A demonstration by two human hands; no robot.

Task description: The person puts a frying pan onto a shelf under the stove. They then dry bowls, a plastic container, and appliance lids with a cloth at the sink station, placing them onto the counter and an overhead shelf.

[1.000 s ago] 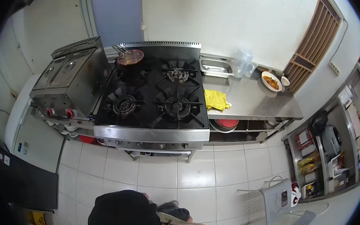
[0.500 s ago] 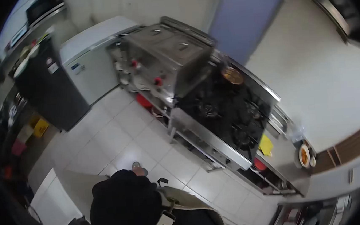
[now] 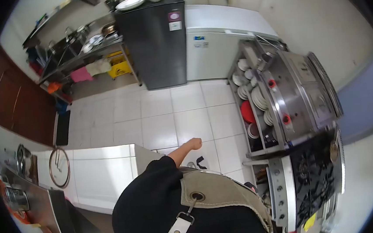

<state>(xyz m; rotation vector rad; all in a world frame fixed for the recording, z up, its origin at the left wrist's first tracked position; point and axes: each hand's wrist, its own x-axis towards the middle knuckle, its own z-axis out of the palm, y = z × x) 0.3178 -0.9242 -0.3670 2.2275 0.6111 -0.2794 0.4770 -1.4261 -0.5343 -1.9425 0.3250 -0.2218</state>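
My left hand [image 3: 194, 144] reaches out in front of my body over the tiled floor, its fingers curled in and nothing showing in them. It touches nothing; the corner of a white counter [image 3: 105, 166] is nearest, to its left. My right hand is out of sight. A beige apron [image 3: 227, 187] with a white strap covers my chest, and a dark strap end sticks out beyond it. On the counter lies a round glass lid [image 3: 59, 167].
A black stove [image 3: 311, 172] and a steel fryer unit [image 3: 298, 94] line the right side, beside shelves of plates [image 3: 258, 98]. Ahead stand a dark refrigerator [image 3: 157, 48] and a white chest freezer [image 3: 212, 53]. A sink bench [image 3: 98, 47] and brown door [image 3: 17, 103] are at left.
My view has swung left, from the stove towards the refrigerator and sink. The stove has shifted to the right edge. My left hand and forearm now show in front of me.
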